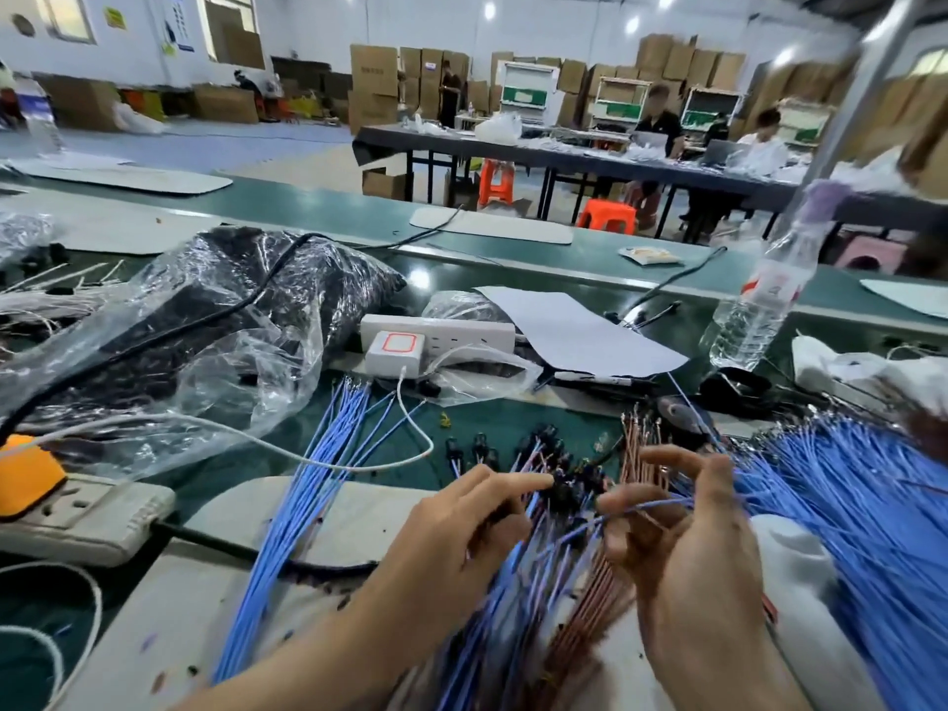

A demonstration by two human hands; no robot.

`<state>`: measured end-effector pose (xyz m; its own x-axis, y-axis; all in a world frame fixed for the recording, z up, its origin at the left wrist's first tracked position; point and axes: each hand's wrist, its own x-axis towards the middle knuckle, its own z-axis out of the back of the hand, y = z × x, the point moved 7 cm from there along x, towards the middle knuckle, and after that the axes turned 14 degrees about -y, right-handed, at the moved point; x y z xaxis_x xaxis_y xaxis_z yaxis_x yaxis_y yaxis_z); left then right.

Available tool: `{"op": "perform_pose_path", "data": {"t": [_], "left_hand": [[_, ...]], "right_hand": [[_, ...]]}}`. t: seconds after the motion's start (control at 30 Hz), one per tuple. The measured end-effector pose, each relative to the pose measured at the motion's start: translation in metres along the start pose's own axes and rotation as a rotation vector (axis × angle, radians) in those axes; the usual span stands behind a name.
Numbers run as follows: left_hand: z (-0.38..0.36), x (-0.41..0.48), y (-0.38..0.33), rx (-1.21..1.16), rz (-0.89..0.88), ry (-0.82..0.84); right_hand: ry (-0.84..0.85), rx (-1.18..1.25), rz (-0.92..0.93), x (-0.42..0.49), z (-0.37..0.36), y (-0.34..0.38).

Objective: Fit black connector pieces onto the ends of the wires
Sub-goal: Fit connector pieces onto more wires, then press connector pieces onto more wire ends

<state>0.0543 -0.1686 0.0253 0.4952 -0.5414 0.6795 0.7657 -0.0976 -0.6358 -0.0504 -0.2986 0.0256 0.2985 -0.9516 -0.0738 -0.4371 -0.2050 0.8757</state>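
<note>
Small black plastic connector pieces (567, 482) cluster mid-bench on wire ends, between a fan of thin blue wires (328, 454) on the left and a dense bundle of blue wires (846, 505) on the right, beside thin brown wires (633, 454), while a single blue wire (651, 504) is pinched in the right hand (682, 546).

Workbench (328, 207) layout, as I am viewing it remotely. The connector pieces (569, 484) are lying at centre, between the left hand (461, 510) and the right hand (687, 546). A fanned wire bundle (318, 479) is spreading left of them, a dense wire mass (846, 505) is lying to their right, and a middle wire bundle (636, 454) is running between the two. Behind the fan, a charger (392, 354) is sitting on a power strip (461, 331), with a plastic bag (220, 320) lying to its left and a paper sheet (569, 331) to its right. A water bottle (759, 305) is standing upright behind the dense mass. A second power strip (87, 515) is resting at near left.
</note>
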Motion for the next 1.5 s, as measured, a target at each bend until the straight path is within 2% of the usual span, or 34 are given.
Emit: {"op": "perform_pose_path", "data": {"t": [0.17, 0.37, 0.43, 0.63, 0.7, 0.83, 0.97, 1.27, 1.5], "left_hand": [[0.0, -0.002, 0.013, -0.09, 0.04, -0.006], [-0.004, -0.005, 0.02, 0.029, 0.058, 0.014], [-0.002, -0.005, 0.021, 0.04, 0.063, 0.005], [0.001, -0.003, 0.019, -0.004, 0.11, -0.024], [0.003, -0.002, 0.019, -0.04, 0.133, -0.048], [0.008, -0.003, 0.021, -0.14, 0.212, -0.11], [0.006, -0.004, 0.024, -0.168, 0.245, -0.102], [0.007, -0.002, 0.021, -0.165, 0.258, -0.095], [0.006, -0.004, 0.025, -0.255, 0.305, -0.111]], "right_hand": [[-0.075, 0.096, 0.074, 0.011, 0.018, 0.009], [-0.065, 0.124, 0.114, 0.014, 0.016, 0.009], [-0.021, 0.113, 0.117, 0.011, 0.012, 0.004], [0.26, -0.178, 0.054, -0.01, -0.006, -0.036], [0.295, -0.208, 0.043, -0.014, -0.009, -0.041], [0.21, -0.131, 0.127, -0.012, -0.005, -0.026], [0.168, -0.062, 0.208, -0.013, -0.004, -0.013], [0.213, -0.046, 0.317, -0.027, -0.009, -0.001], [0.253, -0.146, 0.329, -0.032, -0.013, -0.005]]}}
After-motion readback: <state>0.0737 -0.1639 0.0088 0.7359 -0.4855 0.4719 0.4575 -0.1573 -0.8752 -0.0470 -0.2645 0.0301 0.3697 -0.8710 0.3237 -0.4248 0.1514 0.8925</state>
